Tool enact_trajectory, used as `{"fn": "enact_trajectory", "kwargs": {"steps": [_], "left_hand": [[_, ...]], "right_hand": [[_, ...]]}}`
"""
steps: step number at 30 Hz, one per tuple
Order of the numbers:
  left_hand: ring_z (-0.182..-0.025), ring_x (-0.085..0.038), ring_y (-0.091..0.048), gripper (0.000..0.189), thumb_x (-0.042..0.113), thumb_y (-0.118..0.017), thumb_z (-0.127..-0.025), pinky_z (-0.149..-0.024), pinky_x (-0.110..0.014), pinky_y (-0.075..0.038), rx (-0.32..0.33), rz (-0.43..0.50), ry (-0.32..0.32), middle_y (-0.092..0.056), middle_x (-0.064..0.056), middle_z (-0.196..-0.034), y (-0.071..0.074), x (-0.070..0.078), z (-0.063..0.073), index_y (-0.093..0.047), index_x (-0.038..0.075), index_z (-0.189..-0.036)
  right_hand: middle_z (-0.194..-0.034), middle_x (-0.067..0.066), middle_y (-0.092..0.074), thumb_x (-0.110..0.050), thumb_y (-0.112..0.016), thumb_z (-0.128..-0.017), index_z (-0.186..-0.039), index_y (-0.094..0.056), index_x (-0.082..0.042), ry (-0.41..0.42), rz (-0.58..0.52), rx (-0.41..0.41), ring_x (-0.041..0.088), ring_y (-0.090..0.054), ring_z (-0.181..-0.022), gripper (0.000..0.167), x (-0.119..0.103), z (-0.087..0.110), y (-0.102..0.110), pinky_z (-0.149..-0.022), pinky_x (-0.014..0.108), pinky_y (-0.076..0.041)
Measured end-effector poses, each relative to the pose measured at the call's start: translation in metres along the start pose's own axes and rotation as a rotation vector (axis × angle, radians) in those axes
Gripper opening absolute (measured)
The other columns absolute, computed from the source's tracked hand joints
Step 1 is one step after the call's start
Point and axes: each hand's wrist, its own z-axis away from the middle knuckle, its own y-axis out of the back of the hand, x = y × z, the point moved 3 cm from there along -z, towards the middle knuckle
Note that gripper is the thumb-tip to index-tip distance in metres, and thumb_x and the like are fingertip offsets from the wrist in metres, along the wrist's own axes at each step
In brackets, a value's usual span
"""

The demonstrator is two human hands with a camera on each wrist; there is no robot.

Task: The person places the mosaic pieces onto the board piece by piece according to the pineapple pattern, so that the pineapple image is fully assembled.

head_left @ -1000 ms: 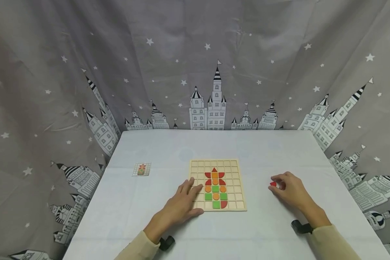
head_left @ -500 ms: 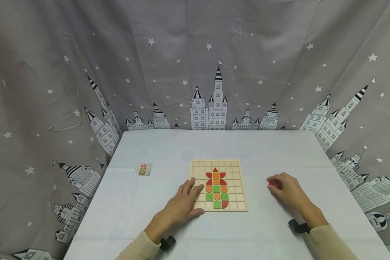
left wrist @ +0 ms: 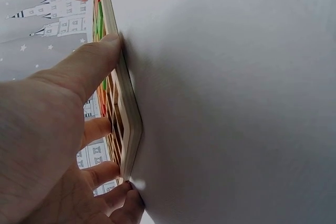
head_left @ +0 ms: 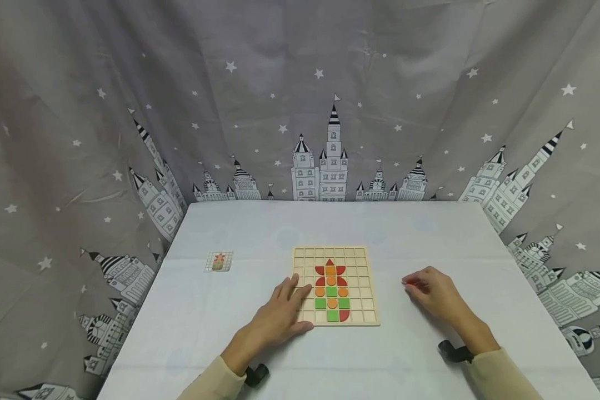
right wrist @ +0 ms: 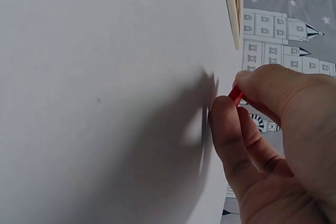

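Observation:
In the head view a square wooden grid board (head_left: 360, 264) lies mid-table. A column of flat red, orange and green pieces fills its middle cells. Over its left side rests my left hand (head_left: 276, 318), fingers spread, the thumb at the near edge. The left wrist view shows that thumb touching the board's rim (left wrist: 131, 114) and the fingers along the side. Right of the board, my right hand (head_left: 439, 295) pinches a small red piece (right wrist: 235, 96) between thumb and fingertips, just over the cloth. Most of the piece is hidden by the fingers.
A small picture card (head_left: 218, 261) with a coloured pattern on a grid lies on the left of the white-covered table (head_left: 260, 228). Behind and at both sides hangs a grey curtain (head_left: 360, 72) printed with castles and stars.
My right hand has moved left towards the board with the red piece, which is now more covered by the fingers. The left hand stays on the board.

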Motion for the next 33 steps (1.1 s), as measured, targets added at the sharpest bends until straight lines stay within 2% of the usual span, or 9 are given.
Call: {"fn": "enact_trajectory", "kwargs": {"steps": [11,19,22,28,33], "left_hand": [[-0.174,-0.057,-0.034,0.088,0.047,-0.087,-0.105,-0.116,-0.074,-0.059,-0.004,0.001,-0.007,-0.029,-0.03,-0.189,-0.002,-0.001,0.001,-0.048,0.009,-0.175],[-0.174,-0.057,-0.033,0.088,0.048,-0.087,-0.106,-0.116,-0.074,-0.059,0.0,-0.006,-0.009,-0.029,-0.03,-0.189,-0.001,-0.001,0.0,-0.048,0.011,-0.176],[-0.174,-0.057,-0.033,0.088,0.048,-0.087,-0.106,-0.116,-0.074,-0.059,-0.01,-0.005,-0.001,-0.028,-0.03,-0.189,-0.001,-0.001,0.0,-0.048,0.011,-0.176],[-0.175,-0.056,-0.032,0.088,0.048,-0.086,-0.106,-0.117,-0.074,-0.058,-0.009,0.003,-0.001,-0.028,-0.03,-0.19,0.0,-0.001,0.001,-0.048,0.012,-0.176],[-0.175,-0.057,-0.032,0.088,0.048,-0.086,-0.106,-0.117,-0.075,-0.057,-0.006,0.01,0.0,-0.028,-0.03,-0.189,0.0,-0.001,0.0,-0.048,0.011,-0.176]], "right_hand": [[-0.106,0.007,-0.086,-0.001,-0.089,-0.1,-0.114,-0.088,-0.005,-0.006,-0.036,0.025,0.025,-0.083,-0.094,0.015,-0.009,-0.001,-0.002,-0.084,0.037,-0.071],[-0.109,0.001,-0.084,-0.002,-0.089,-0.102,-0.117,-0.09,-0.012,-0.019,-0.095,0.011,0.023,-0.084,-0.099,0.019,-0.02,-0.002,-0.006,-0.087,0.036,-0.07],[-0.11,-0.001,-0.084,-0.003,-0.089,-0.102,-0.118,-0.09,-0.014,-0.011,-0.125,-0.005,0.022,-0.084,-0.1,0.019,-0.026,-0.002,-0.009,-0.089,0.034,-0.07],[-0.113,-0.001,-0.085,-0.001,-0.089,-0.101,-0.118,-0.09,-0.014,0.046,-0.174,0.01,0.02,-0.084,-0.102,0.021,-0.039,-0.006,-0.011,-0.094,0.04,-0.072],[-0.114,0.0,-0.085,-0.002,-0.09,-0.1,-0.119,-0.089,-0.013,0.054,-0.21,-0.009,0.013,-0.082,-0.098,0.022,-0.049,-0.012,-0.016,-0.092,0.034,-0.072]]}}
